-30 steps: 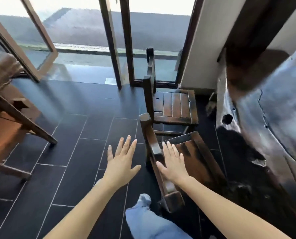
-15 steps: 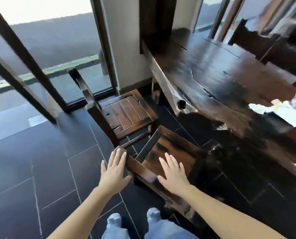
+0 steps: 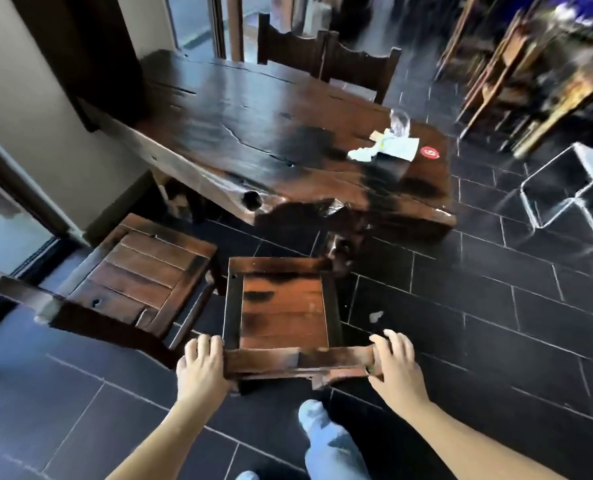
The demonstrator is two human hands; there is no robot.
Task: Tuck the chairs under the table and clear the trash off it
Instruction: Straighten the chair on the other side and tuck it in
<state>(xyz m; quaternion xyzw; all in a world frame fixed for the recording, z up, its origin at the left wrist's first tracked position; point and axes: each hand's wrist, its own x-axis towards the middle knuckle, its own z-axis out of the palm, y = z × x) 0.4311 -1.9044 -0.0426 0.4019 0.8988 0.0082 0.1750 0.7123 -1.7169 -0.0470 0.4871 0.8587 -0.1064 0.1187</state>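
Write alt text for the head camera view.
Both hands, left and right, grip the backrest ends of a wooden chair facing a dark table. Crumpled paper lies on the table; a second chair stands left.

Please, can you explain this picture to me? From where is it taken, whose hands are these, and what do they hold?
The camera sits on a person's head and looks forward and down, so the arms are the person's own. The left hand and right hand grip the two ends of the backrest of a wooden chair, which faces the dark wooden table. A second chair stands to its left. On the table's far right end lie crumpled paper trash and what looks like a clear glass.
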